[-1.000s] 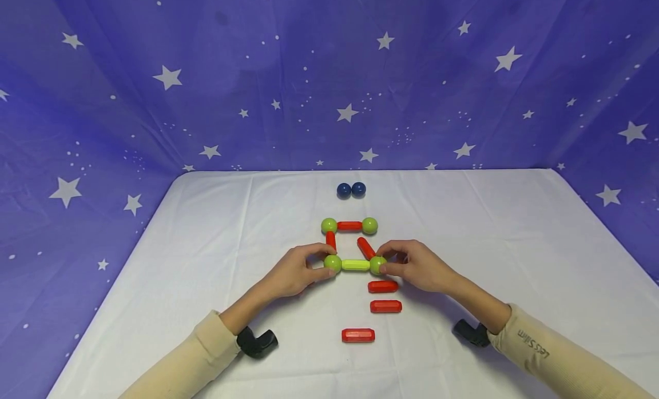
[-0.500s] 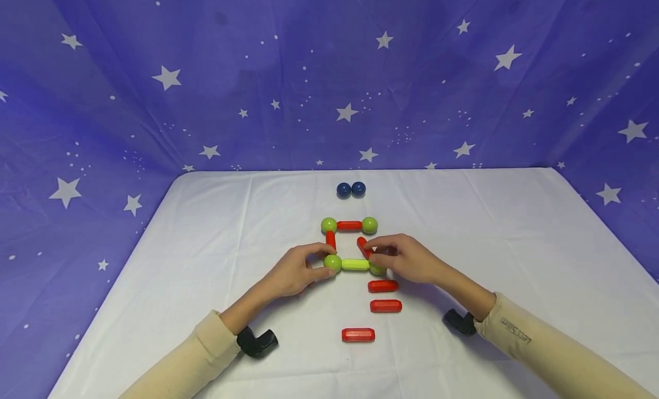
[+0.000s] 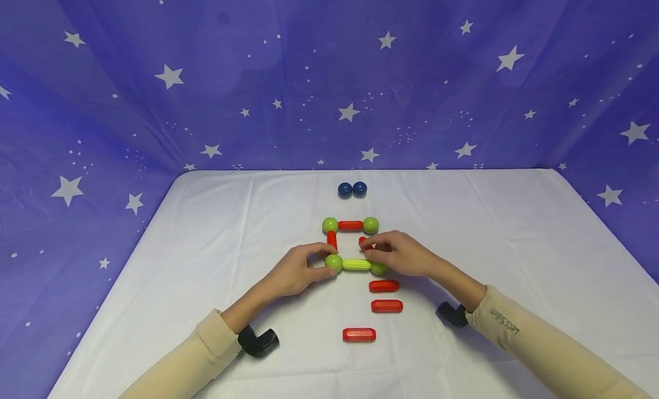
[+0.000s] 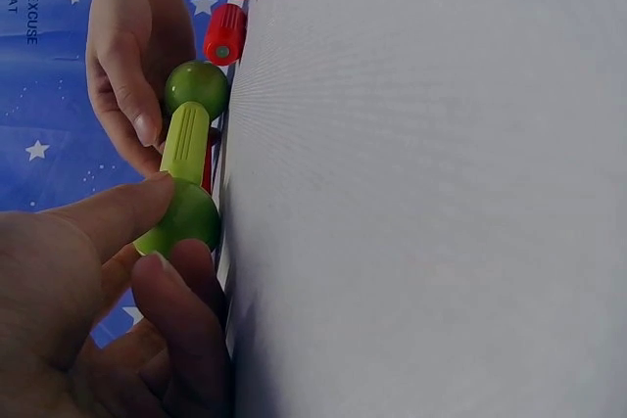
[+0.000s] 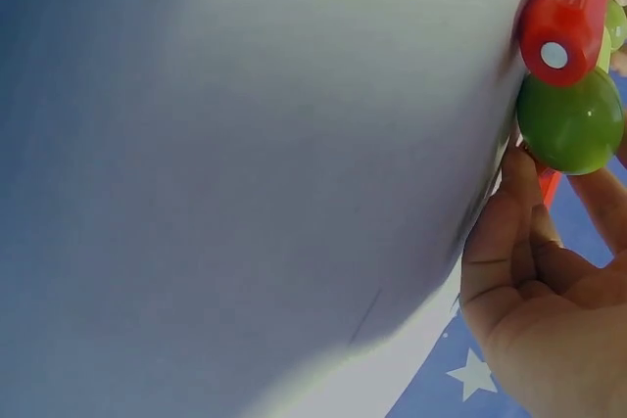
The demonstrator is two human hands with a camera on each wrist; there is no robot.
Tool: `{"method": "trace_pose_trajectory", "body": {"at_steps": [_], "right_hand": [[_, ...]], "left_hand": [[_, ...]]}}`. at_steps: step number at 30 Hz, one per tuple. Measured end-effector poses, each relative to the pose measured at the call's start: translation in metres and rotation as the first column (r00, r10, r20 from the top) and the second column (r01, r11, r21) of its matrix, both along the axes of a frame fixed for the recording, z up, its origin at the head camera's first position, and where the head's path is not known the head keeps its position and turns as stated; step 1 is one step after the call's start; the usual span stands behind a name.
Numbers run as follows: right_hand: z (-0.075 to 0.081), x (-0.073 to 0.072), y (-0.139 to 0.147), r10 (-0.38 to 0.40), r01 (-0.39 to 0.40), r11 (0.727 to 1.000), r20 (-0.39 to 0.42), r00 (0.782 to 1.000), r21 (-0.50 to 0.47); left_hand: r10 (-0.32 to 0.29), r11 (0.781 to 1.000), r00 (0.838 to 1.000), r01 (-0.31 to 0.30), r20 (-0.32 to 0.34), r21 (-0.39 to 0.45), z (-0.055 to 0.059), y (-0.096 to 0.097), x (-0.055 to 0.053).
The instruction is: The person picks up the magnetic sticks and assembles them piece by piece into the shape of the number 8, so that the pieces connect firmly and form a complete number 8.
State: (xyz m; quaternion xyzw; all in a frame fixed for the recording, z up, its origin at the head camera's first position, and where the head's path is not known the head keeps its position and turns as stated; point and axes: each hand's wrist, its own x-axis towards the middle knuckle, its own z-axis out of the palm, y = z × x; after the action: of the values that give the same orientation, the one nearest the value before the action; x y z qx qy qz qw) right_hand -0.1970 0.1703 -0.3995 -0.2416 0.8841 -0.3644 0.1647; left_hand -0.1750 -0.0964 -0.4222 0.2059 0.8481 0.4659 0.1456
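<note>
My left hand (image 3: 298, 271) pinches the near-left green ball (image 3: 333, 264) between thumb and fingers. A yellow-green magnetic rod (image 3: 356, 264) links that ball to the near-right green ball (image 3: 379, 268). Just above the latter, my right hand (image 3: 404, 255) pinches a slanted red magnetic rod (image 3: 362, 240), mostly covered by the fingers. In the right wrist view, the near-right ball (image 5: 570, 122) partly hides this red rod (image 5: 550, 185). Two more green balls (image 3: 330, 225) form the far corners, joined by a red rod (image 3: 350, 225). Another red rod (image 3: 332, 239) runs down the left side.
Three loose red rods (image 3: 386, 306) lie nearer the person, on the white tablecloth (image 3: 463, 216). Two dark blue balls (image 3: 352, 189) sit side by side farther back. A purple star-patterned cloth (image 3: 288, 73) hangs behind the table.
My right hand has moved left and slightly away from me, from the near-right green ball onto the slanted red rod. The left hand keeps its hold on the near-left ball.
</note>
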Motion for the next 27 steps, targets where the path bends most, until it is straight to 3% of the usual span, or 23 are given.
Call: {"method": "trace_pose_trajectory", "body": {"at_steps": [12, 27], "right_hand": [[0.0002, -0.0003, -0.0006, 0.003, -0.003, 1.000, 0.028, 1.000, 0.000], [-0.0023, -0.0015, 0.0005, -0.012, 0.012, 0.999, -0.028, 1.000, -0.032]], "left_hand": [[0.001, 1.000, 1.000, -0.001, 0.005, 0.004, 0.0010, 0.0003, -0.0001], [0.008, 1.000, 1.000, -0.008, 0.003, -0.004, 0.0013, 0.0015, 0.0000]]}}
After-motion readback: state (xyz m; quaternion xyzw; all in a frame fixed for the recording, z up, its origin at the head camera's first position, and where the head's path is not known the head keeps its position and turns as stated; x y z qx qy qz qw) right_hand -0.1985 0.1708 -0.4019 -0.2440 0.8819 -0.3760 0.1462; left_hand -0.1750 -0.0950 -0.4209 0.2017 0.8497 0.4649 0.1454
